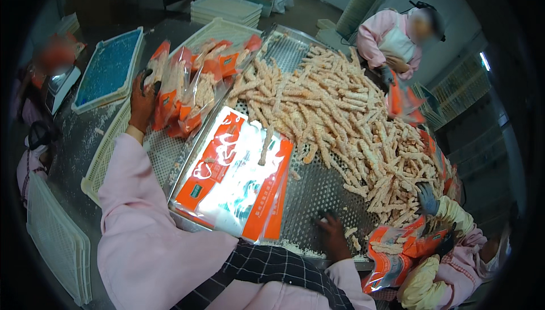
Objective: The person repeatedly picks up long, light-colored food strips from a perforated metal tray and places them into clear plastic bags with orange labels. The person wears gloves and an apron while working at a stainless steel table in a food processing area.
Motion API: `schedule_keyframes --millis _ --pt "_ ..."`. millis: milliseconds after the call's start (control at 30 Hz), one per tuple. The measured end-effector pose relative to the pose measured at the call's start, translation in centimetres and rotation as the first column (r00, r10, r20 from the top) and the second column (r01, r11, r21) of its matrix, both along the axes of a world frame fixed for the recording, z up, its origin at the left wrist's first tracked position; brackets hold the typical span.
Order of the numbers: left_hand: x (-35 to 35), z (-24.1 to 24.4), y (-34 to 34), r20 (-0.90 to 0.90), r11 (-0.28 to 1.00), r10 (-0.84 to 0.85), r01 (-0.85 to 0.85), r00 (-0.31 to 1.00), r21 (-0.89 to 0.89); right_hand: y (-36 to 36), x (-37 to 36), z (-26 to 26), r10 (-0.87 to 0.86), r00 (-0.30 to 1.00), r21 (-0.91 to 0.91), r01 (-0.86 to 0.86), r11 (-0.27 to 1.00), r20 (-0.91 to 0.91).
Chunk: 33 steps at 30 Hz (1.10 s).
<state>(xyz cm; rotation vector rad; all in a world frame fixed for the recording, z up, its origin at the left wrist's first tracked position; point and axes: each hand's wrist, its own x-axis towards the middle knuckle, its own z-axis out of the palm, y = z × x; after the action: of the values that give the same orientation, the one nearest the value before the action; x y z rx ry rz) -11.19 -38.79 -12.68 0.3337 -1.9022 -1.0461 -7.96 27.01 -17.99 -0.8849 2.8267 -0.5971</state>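
My left hand (142, 101), in a reddish-brown glove with dark fingertips, grips the edge of a clear-and-orange plastic bag (158, 65) filled with breaded sticks. It lies in a cream plastic basket (102, 161) beside other filled bags (200, 93). My right hand (332, 235), gloved alike and slightly blurred, is over the perforated metal tray (304, 199) near its front edge, holding nothing visible. Between my hands lies a stack of flat, printed orange-and-clear bags (234, 173), one breaded stick (266, 144) across its top. Behind spreads a large pile of breaded sticks (323, 101).
Across the tray, a co-worker (394, 41) holds an orange bag (404, 99). At right, another co-worker (455, 250) holds a bag (391, 254) by the pile. A blue-lined tray (108, 69) and a scale (63, 84) stand left; stacked crates (225, 10) are behind.
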Motion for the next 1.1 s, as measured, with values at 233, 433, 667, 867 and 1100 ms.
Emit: schedule_keyframes --millis 233,433,667,867,1100 --pt "10.8 -1.0 18.2 0.869 0.201 -0.419 0.96 0.263 -0.194 -3.0 -6.5 0.6 -0.354 0.909 -0.175 0.32 0.931 -0.22" --pt "10.4 -2.4 20.3 0.848 0.368 -0.323 0.881 0.42 -0.297 -16.4 -1.2 8.7 0.267 0.848 -0.634 0.101 0.766 0.457" --pt "11.3 7.4 27.2 0.641 0.378 -0.475 0.798 0.603 -0.47 -15.6 -0.1 8.2 0.471 0.703 -0.458 -0.228 0.859 0.533" --pt "14.5 9.8 31.6 0.861 0.145 -0.274 0.903 0.429 -0.404 -12.5 -1.4 10.0 0.426 0.68 -0.465 -0.139 0.874 0.596" --pt "20.9 8.8 33.4 0.78 0.24 -0.118 0.78 0.615 -0.578 -11.9 -15.6 10.7 0.419 0.703 -0.677 0.121 0.726 0.575"
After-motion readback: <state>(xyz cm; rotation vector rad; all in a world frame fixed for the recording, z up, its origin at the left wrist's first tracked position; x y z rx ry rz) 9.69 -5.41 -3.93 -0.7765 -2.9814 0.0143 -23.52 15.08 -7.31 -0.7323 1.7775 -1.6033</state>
